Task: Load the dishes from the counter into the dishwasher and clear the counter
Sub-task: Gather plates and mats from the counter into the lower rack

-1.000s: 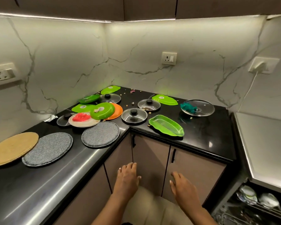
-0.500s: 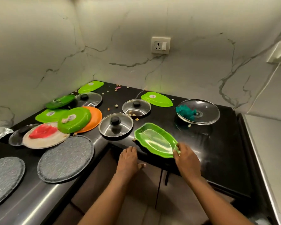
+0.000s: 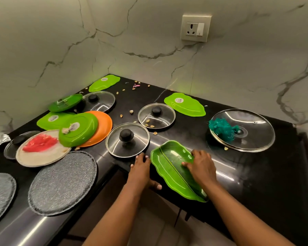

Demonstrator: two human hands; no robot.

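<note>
Head view, right hand (image 3: 201,166) gripping empty leaf-shaped green dish (image 3: 172,170), left hand (image 3: 140,167) spread on counter edge (image 3: 114,167)

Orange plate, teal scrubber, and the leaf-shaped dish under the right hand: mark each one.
orange plate (image 3: 103,128): head view, on its exposed right rim.
teal scrubber (image 3: 220,129): head view, middle of the tuft, lying on the big glass lid.
leaf-shaped dish (image 3: 169,167): head view, on its inner floor, left of the midrib.

Dim greenish light from above, glare streaks on black counter (image 3: 252,176); wide-angle bending at edges
</note>
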